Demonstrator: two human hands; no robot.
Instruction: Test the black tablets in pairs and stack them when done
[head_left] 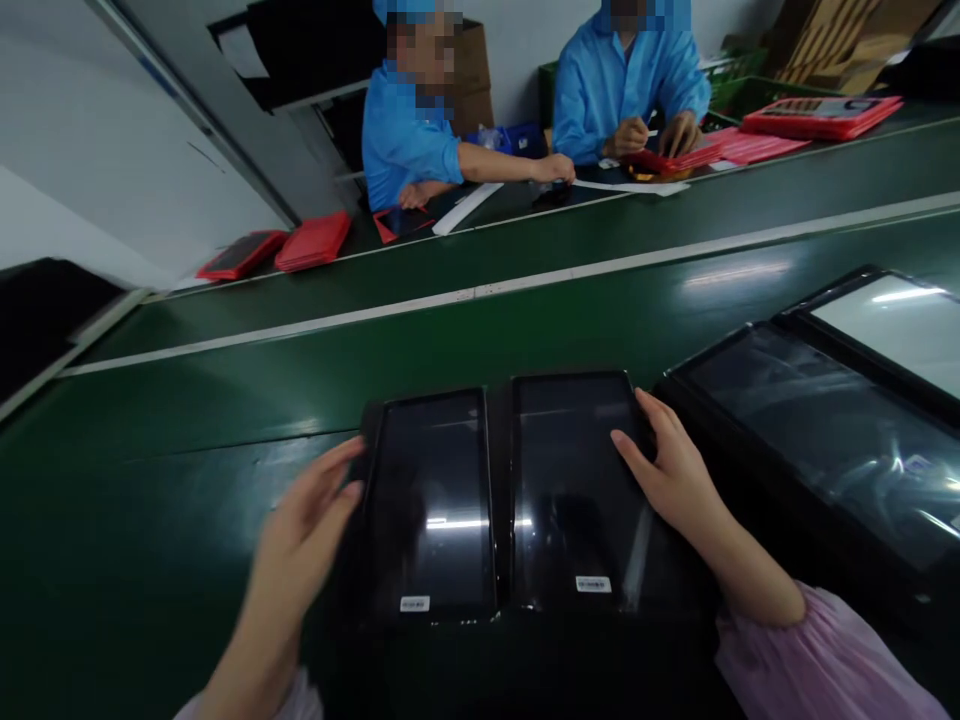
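- On the near belt (187,520), a left tablet (431,505) and a right tablet (577,490) lie side by side, screens up, directly in front of the person, their black cases touching along the middle.
- Both long axes run away from the person, toward the far belt (525,235). Each tablet has a white label at its near end: a left label (415,603) and a right label (592,584).
- Both screens are dark. Neither tablet shows any other mark.
- Left hand (307,530): open, fingers spread, at the left tablet's outer edge; contact there cannot be told.
- Right hand (675,480): open, fingers lying flat on the right tablet's upper right corner, not gripping it.
- The hands are well apart, with both tablets mostly between them.
- Just right of the pair, two more black tablets (825,430) lie screen up, partly out of view.
- Across the far belt, two co-workers in blue smocks (409,140) sit working, and red cases (313,241) lie on it.
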